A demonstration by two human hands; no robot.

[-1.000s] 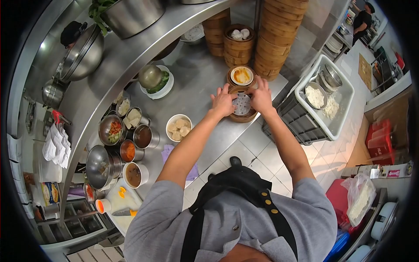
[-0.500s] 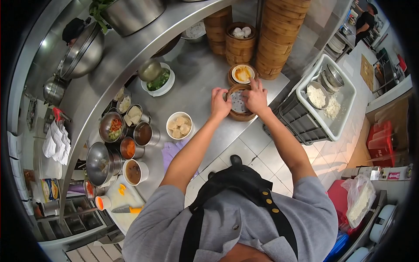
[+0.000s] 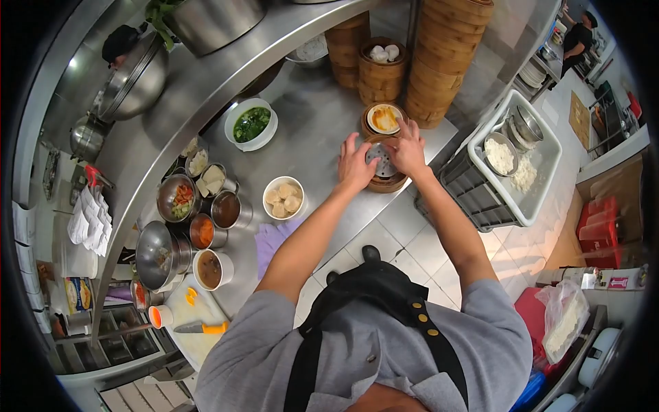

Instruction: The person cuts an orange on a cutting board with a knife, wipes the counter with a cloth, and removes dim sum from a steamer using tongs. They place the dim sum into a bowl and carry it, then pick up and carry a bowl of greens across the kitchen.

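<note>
A round bamboo steamer basket (image 3: 388,185) sits near the counter's edge, with a perforated paper liner (image 3: 383,163) inside. My left hand (image 3: 355,165) is at its left side, fingers spread and thumb reaching onto the liner. From the right, my right hand (image 3: 408,152) reaches over the rim, fingers apart, some bent down toward the liner and others stretched forward. Their exact contact is partly hidden. Just behind, touching or nearly so, another steamer holds a small dish (image 3: 384,118) with orange-brown sauce.
Tall bamboo steamer stacks (image 3: 439,69) stand behind; one steamer holds white buns (image 3: 384,53). Leftward are a bowl of greens (image 3: 252,125), a bowl of dumplings (image 3: 283,198), a purple cloth (image 3: 274,244) and a knife (image 3: 200,328). A grey-white crate (image 3: 511,185) stands right.
My left hand has shifted from gripping the basket's rim to spread fingers, its thumb over the liner. The round metal utensil above the greens bowl is out of view.
</note>
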